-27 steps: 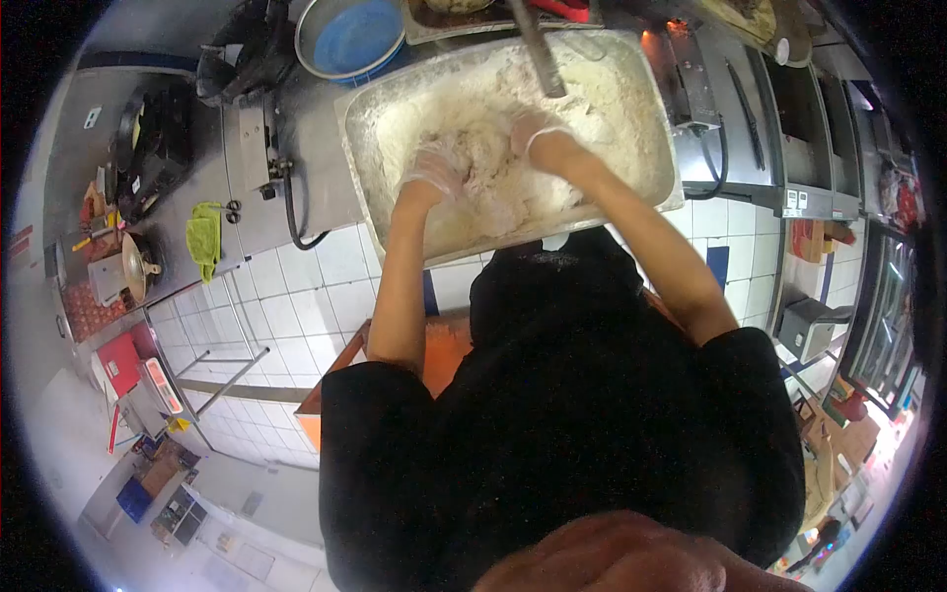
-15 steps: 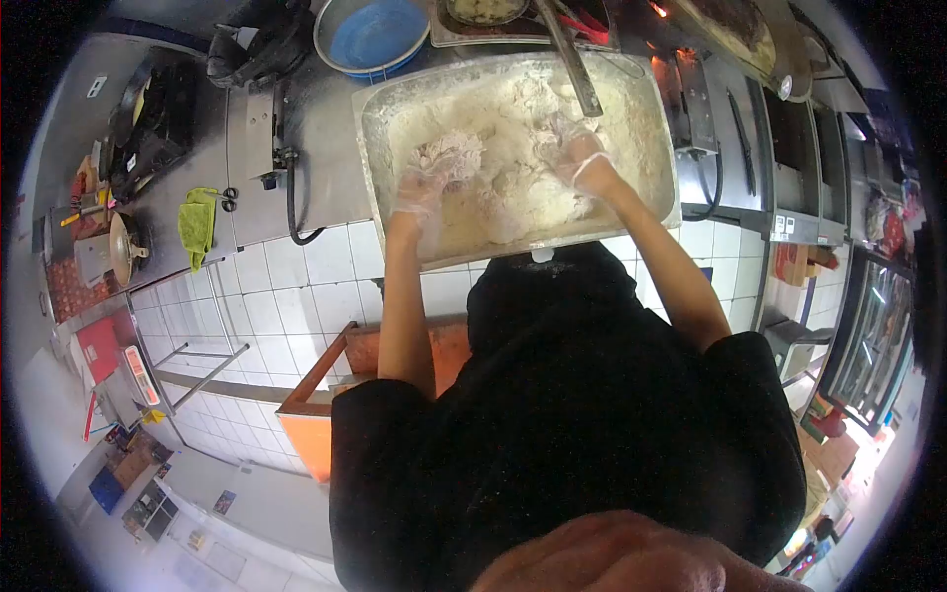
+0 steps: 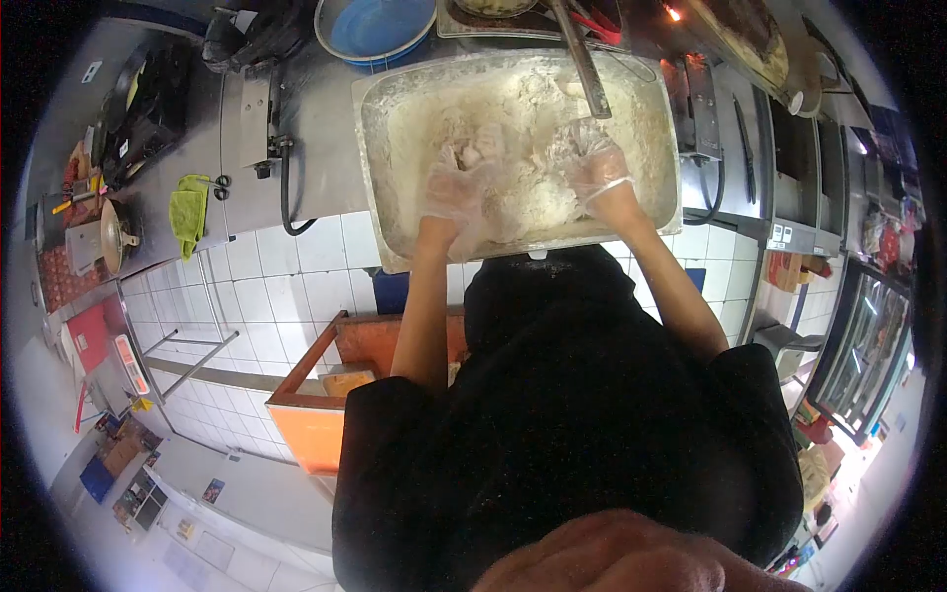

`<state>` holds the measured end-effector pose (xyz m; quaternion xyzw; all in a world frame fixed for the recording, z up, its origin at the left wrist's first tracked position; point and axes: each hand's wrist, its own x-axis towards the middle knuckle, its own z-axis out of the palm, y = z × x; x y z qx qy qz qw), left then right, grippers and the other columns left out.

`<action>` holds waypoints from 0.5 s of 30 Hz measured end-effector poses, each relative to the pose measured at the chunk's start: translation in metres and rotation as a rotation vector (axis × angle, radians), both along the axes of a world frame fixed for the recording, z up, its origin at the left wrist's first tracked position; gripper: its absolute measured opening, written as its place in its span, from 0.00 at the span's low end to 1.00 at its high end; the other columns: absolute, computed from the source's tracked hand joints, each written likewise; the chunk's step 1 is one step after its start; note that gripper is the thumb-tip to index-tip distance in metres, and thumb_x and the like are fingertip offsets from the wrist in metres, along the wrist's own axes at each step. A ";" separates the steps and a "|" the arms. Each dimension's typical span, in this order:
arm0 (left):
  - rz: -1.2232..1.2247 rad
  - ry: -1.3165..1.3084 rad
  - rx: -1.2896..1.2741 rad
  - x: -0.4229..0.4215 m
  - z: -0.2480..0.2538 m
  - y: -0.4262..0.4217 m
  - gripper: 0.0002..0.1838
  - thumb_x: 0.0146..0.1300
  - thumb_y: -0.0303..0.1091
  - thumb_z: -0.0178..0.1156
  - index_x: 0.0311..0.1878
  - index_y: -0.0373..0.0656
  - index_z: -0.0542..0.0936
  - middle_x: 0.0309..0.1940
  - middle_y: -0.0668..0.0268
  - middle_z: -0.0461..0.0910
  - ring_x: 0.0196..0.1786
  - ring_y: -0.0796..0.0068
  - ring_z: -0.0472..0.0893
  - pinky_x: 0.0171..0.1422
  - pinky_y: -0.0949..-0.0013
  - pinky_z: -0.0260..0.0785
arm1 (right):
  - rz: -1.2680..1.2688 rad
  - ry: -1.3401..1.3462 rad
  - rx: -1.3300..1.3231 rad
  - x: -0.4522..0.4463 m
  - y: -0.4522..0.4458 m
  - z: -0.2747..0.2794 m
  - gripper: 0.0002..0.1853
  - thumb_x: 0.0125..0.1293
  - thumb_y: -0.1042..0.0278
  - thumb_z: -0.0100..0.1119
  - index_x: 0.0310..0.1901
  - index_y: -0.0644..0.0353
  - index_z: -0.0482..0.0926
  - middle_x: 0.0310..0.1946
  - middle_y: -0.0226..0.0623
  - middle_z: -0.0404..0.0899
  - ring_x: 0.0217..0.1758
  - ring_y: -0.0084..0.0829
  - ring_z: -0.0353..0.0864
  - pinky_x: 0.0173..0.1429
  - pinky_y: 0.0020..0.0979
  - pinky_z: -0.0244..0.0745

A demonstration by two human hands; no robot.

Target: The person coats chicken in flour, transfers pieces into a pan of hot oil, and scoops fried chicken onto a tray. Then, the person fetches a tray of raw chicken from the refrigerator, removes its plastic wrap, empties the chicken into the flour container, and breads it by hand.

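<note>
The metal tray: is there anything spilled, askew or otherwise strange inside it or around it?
Two small things. A long metal bar, perhaps a handle, juts over the metal tray above the white powder, where it might get in the way. Pale specks mark the black clothing near the tray, possibly spilled powder.

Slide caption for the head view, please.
Gloved left hand and right hand in pale, flour-like powder inside a metal tray; blue basin beyond.

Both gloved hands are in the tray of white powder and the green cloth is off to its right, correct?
Not its right: the head view shows the green cloth off to the tray's left. The gloved left hand and right hand are in it.
</note>
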<state>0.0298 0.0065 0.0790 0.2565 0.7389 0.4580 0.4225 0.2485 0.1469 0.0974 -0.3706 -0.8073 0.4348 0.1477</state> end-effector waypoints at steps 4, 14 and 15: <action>-0.120 0.312 0.005 0.023 -0.007 0.001 0.35 0.60 0.48 0.74 0.64 0.34 0.79 0.52 0.49 0.87 0.54 0.57 0.86 0.59 0.60 0.78 | 0.083 0.112 -0.143 -0.010 -0.005 0.004 0.26 0.71 0.78 0.60 0.70 0.63 0.74 0.61 0.50 0.81 0.63 0.42 0.81 0.66 0.36 0.76; -0.158 0.052 0.000 0.015 -0.009 0.003 0.28 0.64 0.51 0.67 0.54 0.35 0.85 0.58 0.45 0.84 0.59 0.49 0.84 0.65 0.56 0.75 | 0.505 -0.022 0.737 -0.023 0.005 -0.043 0.31 0.73 0.55 0.62 0.73 0.59 0.70 0.62 0.56 0.80 0.61 0.55 0.82 0.69 0.46 0.76; -0.129 0.308 -0.043 -0.004 -0.026 0.003 0.28 0.65 0.50 0.66 0.57 0.35 0.83 0.57 0.45 0.84 0.60 0.46 0.84 0.65 0.53 0.75 | 0.444 -0.017 0.660 -0.026 0.007 -0.044 0.31 0.73 0.55 0.62 0.72 0.59 0.71 0.61 0.56 0.81 0.60 0.55 0.82 0.69 0.46 0.76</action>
